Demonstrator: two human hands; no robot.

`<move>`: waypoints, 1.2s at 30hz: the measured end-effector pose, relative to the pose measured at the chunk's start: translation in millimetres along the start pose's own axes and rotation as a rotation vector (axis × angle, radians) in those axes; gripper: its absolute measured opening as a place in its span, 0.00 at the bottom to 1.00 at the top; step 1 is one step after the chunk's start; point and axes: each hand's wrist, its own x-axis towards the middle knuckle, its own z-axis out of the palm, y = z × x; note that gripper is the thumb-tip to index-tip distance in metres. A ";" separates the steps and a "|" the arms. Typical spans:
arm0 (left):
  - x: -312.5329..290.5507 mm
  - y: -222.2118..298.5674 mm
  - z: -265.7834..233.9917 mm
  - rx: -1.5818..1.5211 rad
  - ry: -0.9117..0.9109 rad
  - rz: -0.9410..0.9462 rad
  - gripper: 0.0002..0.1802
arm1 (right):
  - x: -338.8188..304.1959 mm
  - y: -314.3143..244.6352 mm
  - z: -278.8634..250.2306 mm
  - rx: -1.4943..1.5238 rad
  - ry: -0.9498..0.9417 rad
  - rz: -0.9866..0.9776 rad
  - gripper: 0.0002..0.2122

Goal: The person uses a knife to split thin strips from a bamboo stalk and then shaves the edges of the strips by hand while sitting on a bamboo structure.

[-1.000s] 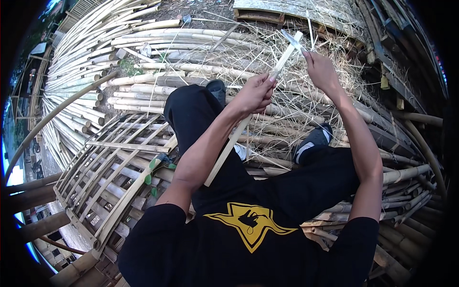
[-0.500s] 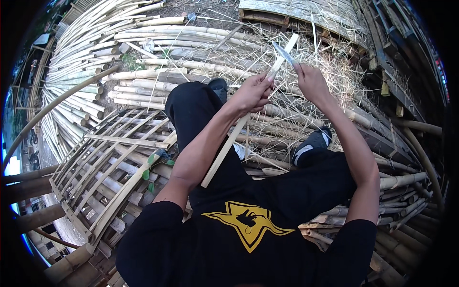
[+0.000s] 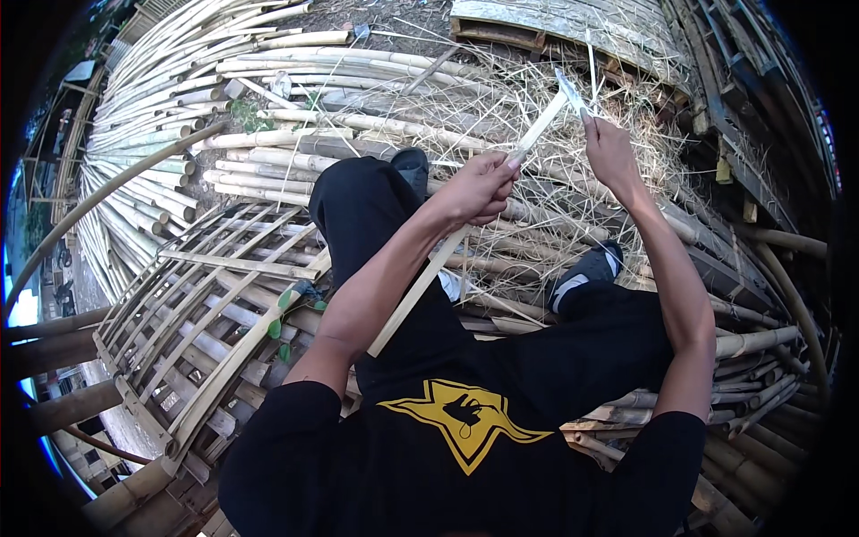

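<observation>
My left hand (image 3: 480, 190) is closed round the middle of a pale bamboo strip (image 3: 420, 288). The strip slants from above my lap up and away to the right, past my fist. In my right hand (image 3: 614, 159) is a knife (image 3: 569, 91), its handle mostly hidden by my fingers. The blade points away and a little left, lying at the strip's far end; whether it cuts in or only touches, I cannot tell. Thin shavings (image 3: 573, 183) lie scattered beneath both hands. My legs are spread below, in black trousers (image 3: 573, 336).
Bamboo poles (image 3: 143, 152) are stacked at the left and far side. A woven bamboo lattice (image 3: 206, 313) stands beside my left arm. At the far right are a wooden pallet (image 3: 573, 31) and stacked timber (image 3: 743, 107). A curved pole (image 3: 107, 192) arches at the left.
The knife has slid outward along the strip to its far end as my right hand moved away and right. My left hand and the strip have shifted slightly.
</observation>
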 end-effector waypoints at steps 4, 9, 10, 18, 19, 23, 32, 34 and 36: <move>8.4 5.2 2.2 0.013 0.122 0.054 0.13 | -14.3 -21.7 10.2 0.042 -0.153 -0.066 0.23; 5.3 8.0 -1.7 -0.005 0.083 0.029 0.14 | -6.8 -31.2 6.0 0.072 -0.060 -0.109 0.22; 7.4 7.5 2.0 -0.003 0.065 0.029 0.13 | -5.3 -24.1 0.8 0.068 -0.049 -0.079 0.21; 12.3 8.1 8.0 -0.032 0.038 0.016 0.13 | 5.4 -16.1 4.4 0.017 0.040 -0.034 0.20; 12.9 7.1 7.4 -0.034 0.039 0.020 0.13 | -3.9 -22.0 11.8 0.033 0.006 -0.140 0.20; 13.0 1.5 1.5 -0.020 0.065 0.016 0.14 | -6.6 -32.9 1.6 -0.036 -0.083 -0.157 0.20; 14.7 10.4 4.3 -0.045 0.044 0.063 0.12 | -11.9 -33.7 14.0 -0.037 -0.022 -0.192 0.20; 13.1 7.5 4.5 -0.041 0.020 0.075 0.12 | 8.4 -21.9 -1.3 0.020 0.025 -0.083 0.20; 9.9 8.4 5.3 -0.043 0.034 0.074 0.13 | 7.6 -20.6 -5.7 -0.002 -0.001 -0.020 0.20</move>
